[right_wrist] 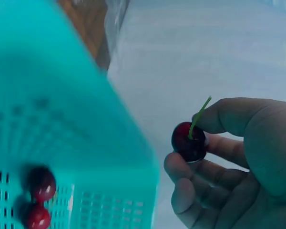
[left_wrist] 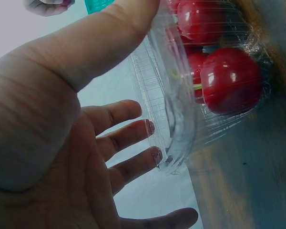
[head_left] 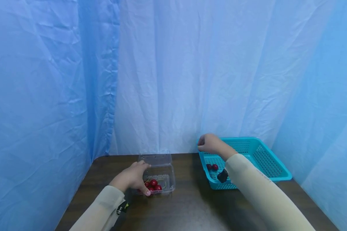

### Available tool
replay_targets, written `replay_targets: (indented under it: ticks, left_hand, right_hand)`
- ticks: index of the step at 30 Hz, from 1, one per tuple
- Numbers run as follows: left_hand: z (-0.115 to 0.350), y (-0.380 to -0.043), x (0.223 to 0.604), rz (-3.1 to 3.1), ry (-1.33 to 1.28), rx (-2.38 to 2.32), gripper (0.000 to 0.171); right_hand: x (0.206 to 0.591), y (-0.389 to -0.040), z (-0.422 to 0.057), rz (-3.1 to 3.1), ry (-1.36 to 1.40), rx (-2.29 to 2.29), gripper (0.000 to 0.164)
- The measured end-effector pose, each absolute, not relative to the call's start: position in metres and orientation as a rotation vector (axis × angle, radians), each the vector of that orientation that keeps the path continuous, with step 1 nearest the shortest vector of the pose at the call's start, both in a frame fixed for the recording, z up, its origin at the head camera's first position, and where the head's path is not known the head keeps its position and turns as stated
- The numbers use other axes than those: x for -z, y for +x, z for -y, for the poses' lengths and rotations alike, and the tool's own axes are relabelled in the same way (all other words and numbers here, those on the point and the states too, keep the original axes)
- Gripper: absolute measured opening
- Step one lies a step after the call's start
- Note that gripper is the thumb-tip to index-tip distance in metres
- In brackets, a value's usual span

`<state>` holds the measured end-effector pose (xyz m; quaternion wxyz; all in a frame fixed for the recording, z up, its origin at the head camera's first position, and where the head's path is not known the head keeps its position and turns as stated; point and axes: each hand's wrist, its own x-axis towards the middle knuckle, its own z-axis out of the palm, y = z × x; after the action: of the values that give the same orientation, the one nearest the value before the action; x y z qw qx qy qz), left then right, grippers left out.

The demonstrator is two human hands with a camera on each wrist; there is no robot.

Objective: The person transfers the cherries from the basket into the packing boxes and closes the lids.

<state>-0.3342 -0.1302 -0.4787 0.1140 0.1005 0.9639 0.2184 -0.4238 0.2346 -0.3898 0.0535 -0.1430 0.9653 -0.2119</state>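
A dark red cherry (right_wrist: 189, 141) with a green stem is pinched between the thumb and fingers of my right hand (head_left: 210, 143), above the left rim of a turquoise basket (head_left: 277, 162). Two more cherries (head_left: 212, 167) lie together on the basket's floor at its left side. My left hand (head_left: 132, 176) rests at the left edge of a clear plastic box (head_left: 170, 179), its thumb at the near rim and its fingers (left_wrist: 128, 131) spread along the side. Several red cherries (left_wrist: 231, 81) with stems sit inside this box.
The box's clear lid (head_left: 156, 159) stands raised behind it, close to the blue curtain (head_left: 176, 80). Curtains also enclose the left and right sides. Dark wooden table (head_left: 188, 202) surface lies between the box and the basket.
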Motion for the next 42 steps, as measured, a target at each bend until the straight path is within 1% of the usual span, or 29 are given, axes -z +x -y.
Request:
replay_targets:
  ticks: [5, 14, 21, 23, 31, 38, 42]
  left_hand:
    - [0.130, -0.332, 0.478, -2.822, 0.292, -0.654, 0.113]
    - [0.130, -0.334, 0.479, -2.830, 0.300, -0.640, 0.113]
    - [0.129, -0.334, 0.478, -2.830, 0.291, -0.646, 0.113]
    - [0.129, -0.334, 0.478, -2.828, 0.289, -0.649, 0.114]
    - [0.130, -0.335, 0.479, -2.820, 0.281, -0.643, 0.113]
    - [0.130, -0.336, 0.478, -2.816, 0.287, -0.625, 0.113]
    - [0.131, -0.336, 0.479, -2.817, 0.294, -0.633, 0.113]
  right_hand:
    - [0.391, -0.412, -0.211, -2.931, -0.498, 0.593, 0.020]
    - [0.395, -0.390, -0.176, -2.856, -0.689, 0.586, 0.010]
    - [0.408, -0.381, -0.154, -2.815, -0.843, 0.583, 0.015]
    - [0.412, -0.379, -0.147, -2.815, -0.879, 0.563, 0.014]
    - [0.430, -0.363, -0.119, -2.766, -0.834, 0.529, 0.014]
    - [0.450, -0.359, -0.097, -2.765, -0.936, 0.439, 0.019]
    - [0.461, -0.358, -0.088, -2.752, -0.977, 0.392, 0.016]
